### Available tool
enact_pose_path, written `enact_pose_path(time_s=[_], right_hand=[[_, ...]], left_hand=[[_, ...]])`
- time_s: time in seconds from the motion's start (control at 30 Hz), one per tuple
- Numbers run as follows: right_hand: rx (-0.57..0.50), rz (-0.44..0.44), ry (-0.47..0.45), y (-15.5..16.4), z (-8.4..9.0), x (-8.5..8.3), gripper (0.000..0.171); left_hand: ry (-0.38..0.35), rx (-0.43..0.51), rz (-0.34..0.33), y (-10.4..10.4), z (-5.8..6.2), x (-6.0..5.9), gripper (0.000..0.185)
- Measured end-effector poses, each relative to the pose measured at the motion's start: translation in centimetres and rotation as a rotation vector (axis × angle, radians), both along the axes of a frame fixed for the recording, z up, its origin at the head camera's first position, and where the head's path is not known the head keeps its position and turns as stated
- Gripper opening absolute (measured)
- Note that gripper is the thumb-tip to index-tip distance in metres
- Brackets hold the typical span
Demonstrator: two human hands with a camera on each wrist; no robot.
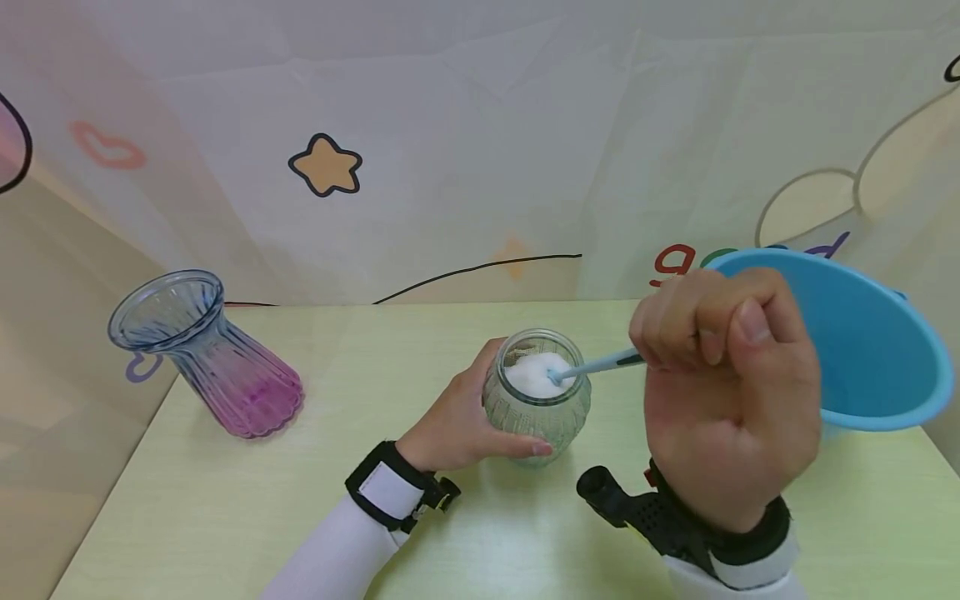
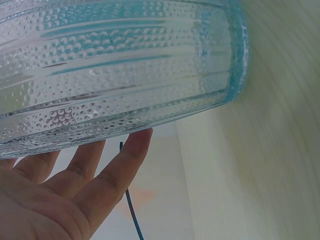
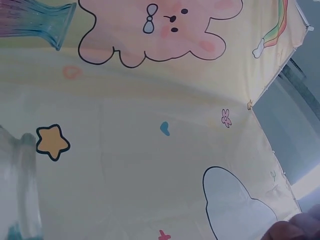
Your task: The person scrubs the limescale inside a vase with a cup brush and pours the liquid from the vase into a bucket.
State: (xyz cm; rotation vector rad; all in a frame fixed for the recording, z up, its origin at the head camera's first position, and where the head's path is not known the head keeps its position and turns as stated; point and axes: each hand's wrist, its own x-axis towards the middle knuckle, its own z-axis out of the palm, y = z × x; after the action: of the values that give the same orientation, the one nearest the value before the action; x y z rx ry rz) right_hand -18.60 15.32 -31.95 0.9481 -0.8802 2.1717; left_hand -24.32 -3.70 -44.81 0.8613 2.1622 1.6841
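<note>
Left hand (image 1: 457, 425) fingers wrapped round ribbed glass jar (image 1: 536, 400), table centre. Right hand (image 1: 723, 392), fist closed on brush handle (image 1: 600, 364); white brush head (image 1: 534, 372) in jar mouth. Purple vase (image 1: 206, 354) at 9 o'clock, blue basin (image 1: 862, 342) at 3 o'clock.

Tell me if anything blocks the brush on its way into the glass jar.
Nothing visible does. The brush, gripped by the right hand, already has its white head inside the open mouth of the jar, which the left hand holds.
</note>
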Motion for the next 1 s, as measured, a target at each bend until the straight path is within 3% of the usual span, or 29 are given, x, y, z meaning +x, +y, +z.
enact_pose_path(time_s=[0.27, 0.37, 0.6, 0.9, 1.0], right_hand=[[0.451, -0.051, -0.284, -1.8, -0.4, -0.5, 0.027], [0.573, -0.07, -0.344, -2.5, -0.5, -0.7, 0.028], [0.709, -0.106, -0.411, -3.4, -1.2, -1.4, 0.03], [0.798, -0.034, -0.442, -3.7, -1.8, -2.0, 0.031], [0.774, -0.019, -0.467, -3.6, -1.7, -2.0, 0.031]], left_hand=[[-0.007, -0.01, -0.004, 0.0, -0.1, 0.0, 0.105], [-0.027, 0.001, -0.017, 0.0, -0.1, -0.1, 0.103], [-0.047, 0.046, -0.045, 0.1, -0.2, -0.1, 0.1], [-0.034, 0.052, -0.042, 0.1, -0.2, -0.2, 0.092], [-0.036, 0.05, -0.042, 0.0, -0.1, -0.2, 0.094]])
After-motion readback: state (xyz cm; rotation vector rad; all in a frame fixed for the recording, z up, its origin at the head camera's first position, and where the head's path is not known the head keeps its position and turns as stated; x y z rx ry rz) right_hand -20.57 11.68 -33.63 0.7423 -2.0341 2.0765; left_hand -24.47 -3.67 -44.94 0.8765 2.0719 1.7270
